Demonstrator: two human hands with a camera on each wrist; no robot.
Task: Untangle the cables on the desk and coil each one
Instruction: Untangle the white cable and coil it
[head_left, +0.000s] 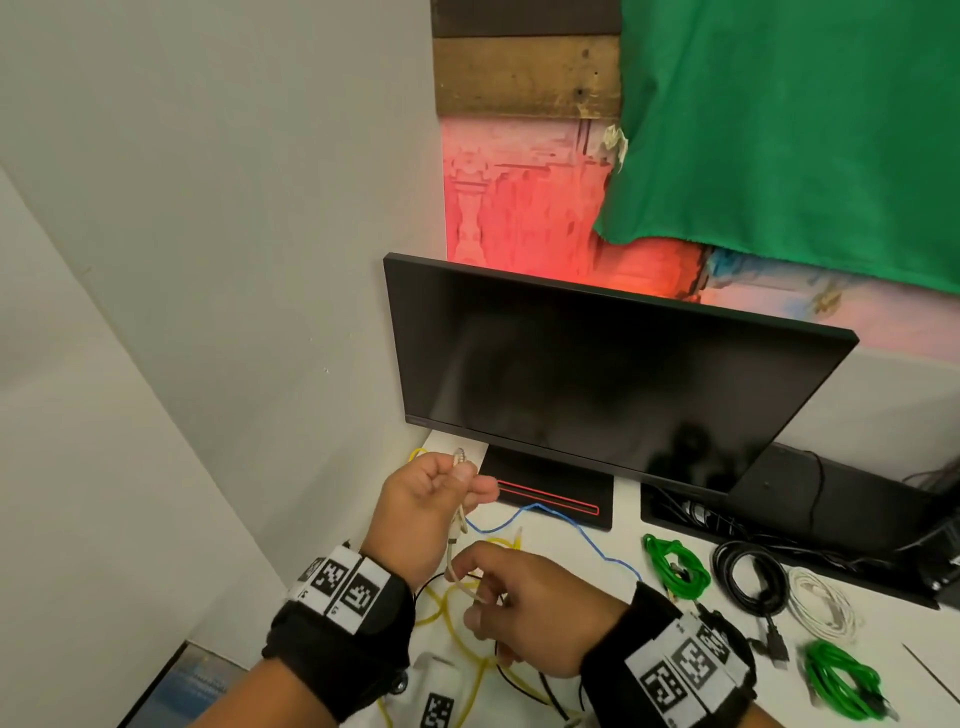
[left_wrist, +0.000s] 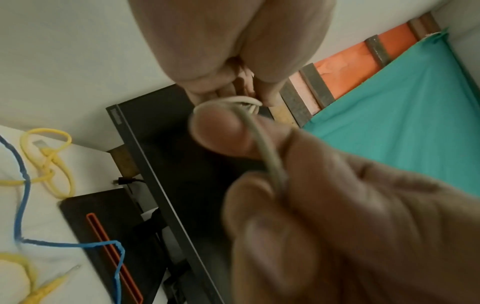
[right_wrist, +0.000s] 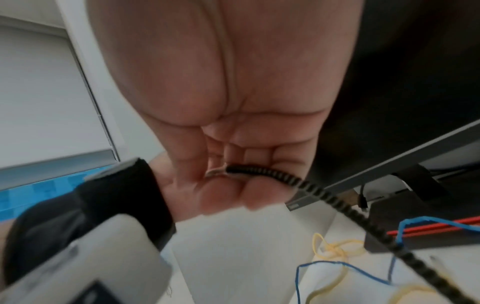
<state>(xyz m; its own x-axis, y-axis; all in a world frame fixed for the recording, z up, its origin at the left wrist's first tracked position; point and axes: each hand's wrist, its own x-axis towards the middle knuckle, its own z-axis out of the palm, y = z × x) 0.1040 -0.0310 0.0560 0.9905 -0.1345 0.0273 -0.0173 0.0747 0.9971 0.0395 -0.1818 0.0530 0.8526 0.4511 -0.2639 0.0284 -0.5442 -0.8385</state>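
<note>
My left hand (head_left: 447, 483) is raised in front of the monitor base and grips a small bundle of loops of the beige cable (head_left: 459, 522). The cable hangs down from it to my right hand (head_left: 483, 597), which pinches it just above the desk. In the left wrist view the beige cable (left_wrist: 262, 144) runs from the left hand (left_wrist: 241, 96) into the right hand's pinch (left_wrist: 275, 181). In the right wrist view a dark striped cable (right_wrist: 324, 197) leaves the curled fingers (right_wrist: 223, 193). Yellow cables (head_left: 452, 629) and a blue cable (head_left: 592, 545) lie loose under my hands.
A dark monitor (head_left: 597, 379) stands on its base (head_left: 550, 499) right behind my hands, with a wall to the left. To the right lie two green coils (head_left: 675, 566) (head_left: 841, 675), a black coil (head_left: 748, 577) and a white coil (head_left: 826, 603).
</note>
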